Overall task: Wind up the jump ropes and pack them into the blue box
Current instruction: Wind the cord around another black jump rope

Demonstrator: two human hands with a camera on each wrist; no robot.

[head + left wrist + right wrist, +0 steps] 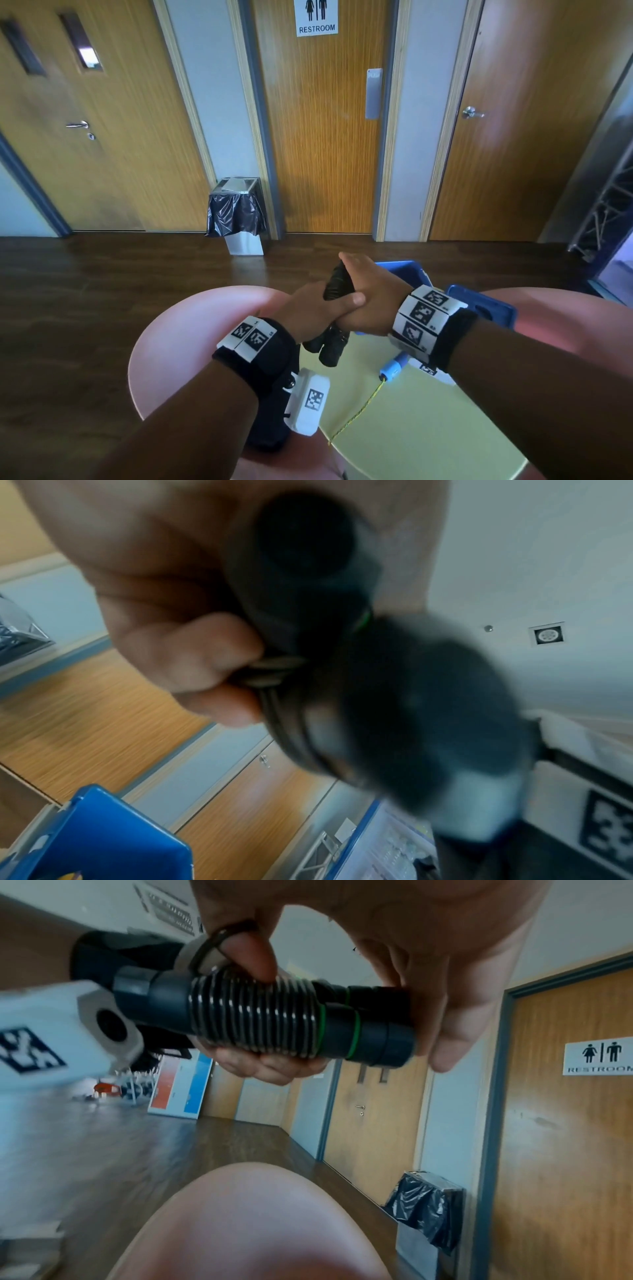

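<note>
Your left hand point(310, 310) and right hand point(368, 296) meet above the far edge of the yellow-green table point(428, 428), both wrapped around the black jump rope point(260, 1018). The right wrist view shows its two black handles lying side by side with the cord wound in tight coils around them; green rings mark the handles beyond the coils. Your left fingers curl under the wound bundle while the thumb presses on the coils, with a loose loop of cord point(212, 945) around the thumb. Your right hand closes over the handle ends, fingers bent around them. The blue box point(479, 305) sits just behind your right wrist at the table's far right edge, mostly hidden by it. A second rope with a blue handle point(392, 368) lies on the table under your right wrist, its yellow cord point(359, 411) trailing toward the table's left edge. Pink stools point(191, 335) stand beside the table.
</note>
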